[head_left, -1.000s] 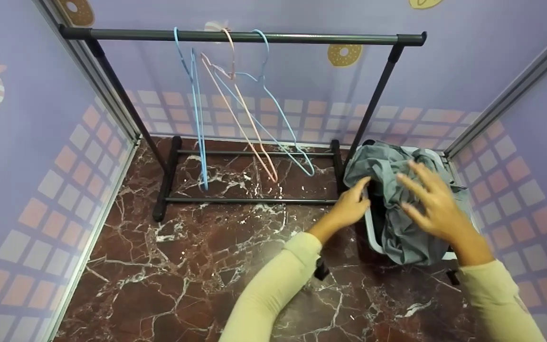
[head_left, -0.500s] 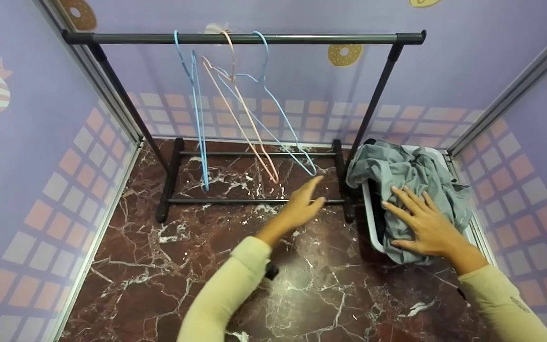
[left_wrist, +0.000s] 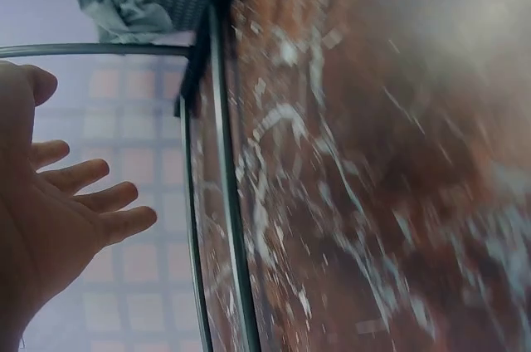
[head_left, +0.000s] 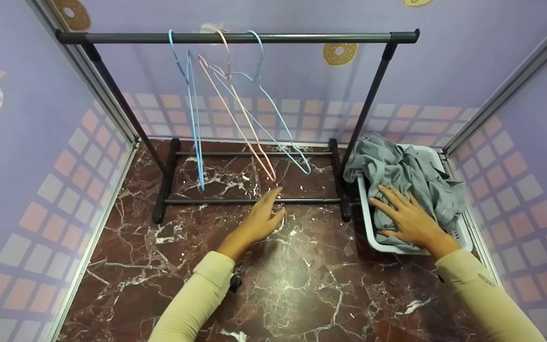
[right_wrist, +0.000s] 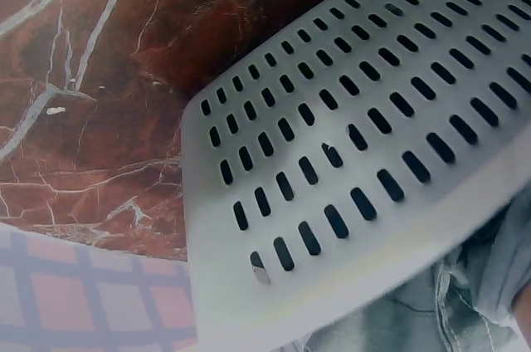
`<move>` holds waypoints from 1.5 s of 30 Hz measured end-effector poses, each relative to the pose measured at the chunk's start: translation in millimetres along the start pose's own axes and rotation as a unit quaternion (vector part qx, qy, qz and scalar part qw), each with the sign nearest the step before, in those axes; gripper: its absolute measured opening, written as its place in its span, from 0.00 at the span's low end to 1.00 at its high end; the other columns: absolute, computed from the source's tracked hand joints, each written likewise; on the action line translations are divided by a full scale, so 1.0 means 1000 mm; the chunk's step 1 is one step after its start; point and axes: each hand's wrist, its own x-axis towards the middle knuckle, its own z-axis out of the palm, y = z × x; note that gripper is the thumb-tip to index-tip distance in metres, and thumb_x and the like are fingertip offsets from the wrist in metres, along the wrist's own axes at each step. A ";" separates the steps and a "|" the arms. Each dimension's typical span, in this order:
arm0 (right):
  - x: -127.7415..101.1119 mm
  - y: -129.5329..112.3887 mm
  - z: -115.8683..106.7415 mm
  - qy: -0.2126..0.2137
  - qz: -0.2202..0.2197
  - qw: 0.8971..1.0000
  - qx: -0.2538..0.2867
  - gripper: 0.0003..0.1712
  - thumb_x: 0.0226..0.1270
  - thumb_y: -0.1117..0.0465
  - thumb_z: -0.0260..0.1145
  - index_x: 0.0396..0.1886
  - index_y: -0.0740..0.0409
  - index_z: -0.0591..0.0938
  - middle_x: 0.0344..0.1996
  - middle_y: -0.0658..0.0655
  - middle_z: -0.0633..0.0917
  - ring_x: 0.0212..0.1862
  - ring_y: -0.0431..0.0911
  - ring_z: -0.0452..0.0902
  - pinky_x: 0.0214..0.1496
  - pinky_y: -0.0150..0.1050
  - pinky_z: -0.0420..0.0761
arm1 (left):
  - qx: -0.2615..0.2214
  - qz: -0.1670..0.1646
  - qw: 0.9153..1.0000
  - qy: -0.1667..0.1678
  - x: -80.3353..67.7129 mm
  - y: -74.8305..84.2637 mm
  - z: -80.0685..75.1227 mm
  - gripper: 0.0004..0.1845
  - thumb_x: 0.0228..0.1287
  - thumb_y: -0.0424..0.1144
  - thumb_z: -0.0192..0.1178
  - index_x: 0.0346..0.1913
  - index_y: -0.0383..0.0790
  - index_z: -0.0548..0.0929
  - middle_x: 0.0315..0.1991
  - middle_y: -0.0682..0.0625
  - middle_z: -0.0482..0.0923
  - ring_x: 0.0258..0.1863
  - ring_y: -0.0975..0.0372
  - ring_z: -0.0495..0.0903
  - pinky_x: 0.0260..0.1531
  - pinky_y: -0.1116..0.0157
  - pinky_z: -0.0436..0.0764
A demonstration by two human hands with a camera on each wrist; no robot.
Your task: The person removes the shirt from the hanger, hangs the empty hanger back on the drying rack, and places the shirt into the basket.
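My right hand (head_left: 409,218) lies with spread fingers on a heap of grey-green cloth (head_left: 406,175). The cloth fills a white slotted laundry basket (head_left: 372,237) on the floor at the right and drapes over its left rim. Close up in the right wrist view is the basket's perforated wall (right_wrist: 357,119), with some cloth below it. My left hand (head_left: 257,218) is held out with nothing in it, its fingers loosely extended, below the pink hanger (head_left: 247,116). In the left wrist view its palm (left_wrist: 50,219) and separate fingers show beside the rack's bars.
A black clothes rack (head_left: 292,38) stands against the back wall. From its rail hang a blue hanger (head_left: 195,123) on the left and another blue hanger (head_left: 278,114) right of the pink one. Marble-patterned floor (head_left: 297,280) lies in front, with walls close on both sides.
My left hand has moved left, away from the basket. My right hand has come down onto the cloth, whose front part now lies inside the basket, showing the front rim.
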 end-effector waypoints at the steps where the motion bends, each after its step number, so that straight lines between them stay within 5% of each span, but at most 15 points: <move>1: 0.001 0.001 0.004 0.003 -0.004 1.000 -0.006 0.55 0.58 0.31 0.70 0.81 0.47 0.64 0.82 0.63 0.56 0.79 0.68 0.54 0.74 0.77 0.55 | 0.008 -0.005 1.000 -0.003 -0.002 -0.003 -0.002 0.37 0.77 0.50 0.55 0.83 0.49 0.54 0.82 0.42 0.55 0.79 0.45 0.59 0.78 0.44 0.59; 8: 0.003 0.002 0.027 0.027 -0.040 0.995 -0.086 0.57 0.57 0.27 0.59 0.77 0.59 0.68 0.78 0.68 0.64 0.74 0.69 0.64 0.65 0.79 0.67 | 0.034 0.001 0.999 0.006 -0.008 -0.019 -0.010 0.37 0.76 0.47 0.58 0.82 0.44 0.58 0.80 0.39 0.58 0.78 0.42 0.60 0.78 0.44 0.59; 14: 0.004 0.002 0.031 0.042 -0.061 0.987 -0.146 0.55 0.54 0.30 0.60 0.73 0.63 0.72 0.76 0.70 0.68 0.71 0.70 0.68 0.55 0.78 0.75 | 0.054 0.015 0.998 0.018 -0.011 -0.024 -0.012 0.36 0.75 0.46 0.58 0.80 0.40 0.61 0.78 0.37 0.62 0.77 0.42 0.62 0.78 0.44 0.61; 23: 0.004 -0.010 -0.011 0.063 -0.026 0.996 -0.059 0.46 0.65 0.32 0.62 0.76 0.53 0.72 0.78 0.64 0.66 0.75 0.67 0.64 0.69 0.78 0.64 | 0.062 0.022 0.997 0.026 -0.014 -0.025 -0.019 0.36 0.75 0.44 0.59 0.80 0.40 0.60 0.77 0.36 0.63 0.76 0.42 0.63 0.77 0.45 0.62; 27: 0.000 -0.012 -0.033 0.116 0.019 0.992 -0.037 0.43 0.68 0.34 0.61 0.74 0.55 0.73 0.77 0.64 0.68 0.74 0.66 0.65 0.73 0.76 0.61 | 0.068 0.020 0.997 0.033 -0.016 -0.027 -0.026 0.35 0.76 0.44 0.58 0.80 0.40 0.61 0.77 0.36 0.64 0.76 0.43 0.64 0.78 0.46 0.62; 31: -0.006 -0.003 -0.053 0.153 0.170 0.974 0.008 0.50 0.67 0.37 0.66 0.80 0.57 0.63 0.81 0.68 0.56 0.79 0.71 0.52 0.78 0.75 0.46 | 0.073 0.020 0.996 0.038 -0.018 -0.031 -0.034 0.35 0.76 0.45 0.57 0.80 0.38 0.61 0.77 0.37 0.63 0.77 0.43 0.63 0.78 0.46 0.61; 36: -0.010 0.023 -0.062 0.086 0.379 0.915 0.109 0.57 0.75 0.32 0.54 0.85 0.54 0.37 0.81 0.70 0.30 0.78 0.79 0.27 0.74 0.80 0.30 | 0.073 0.015 0.996 0.056 -0.020 -0.038 -0.042 0.34 0.76 0.45 0.58 0.79 0.37 0.62 0.77 0.36 0.63 0.77 0.42 0.63 0.78 0.45 0.61; 38: -0.009 0.033 -0.058 0.081 0.404 0.897 0.160 0.55 0.77 0.33 0.52 0.85 0.56 0.36 0.80 0.74 0.31 0.77 0.81 0.27 0.73 0.82 0.32 | 0.087 0.019 0.994 0.062 -0.019 -0.042 -0.043 0.35 0.76 0.46 0.58 0.79 0.37 0.61 0.77 0.34 0.62 0.77 0.41 0.62 0.78 0.44 0.61; 40: -0.009 0.041 -0.053 0.085 0.403 0.891 0.193 0.52 0.79 0.36 0.51 0.85 0.59 0.38 0.80 0.77 0.34 0.78 0.81 0.30 0.74 0.81 0.36 | 0.111 0.028 0.991 0.068 -0.019 -0.047 -0.042 0.36 0.77 0.48 0.57 0.79 0.36 0.60 0.78 0.33 0.60 0.77 0.40 0.61 0.78 0.44 0.61; 42: -0.007 0.045 -0.047 0.091 0.389 0.890 0.218 0.49 0.80 0.39 0.52 0.85 0.58 0.42 0.80 0.78 0.37 0.78 0.81 0.33 0.74 0.81 0.40 | 0.140 0.034 0.987 0.070 -0.019 -0.051 -0.042 0.37 0.77 0.51 0.55 0.80 0.36 0.59 0.79 0.33 0.57 0.78 0.39 0.59 0.78 0.43 0.60; 45: 0.000 0.047 -0.041 0.063 0.366 0.903 0.215 0.49 0.79 0.38 0.53 0.86 0.52 0.44 0.81 0.76 0.36 0.76 0.85 0.34 0.69 0.86 0.40 | 0.179 0.029 0.981 0.068 -0.020 -0.056 -0.041 0.39 0.77 0.55 0.54 0.80 0.36 0.58 0.81 0.33 0.54 0.79 0.38 0.56 0.79 0.43 0.56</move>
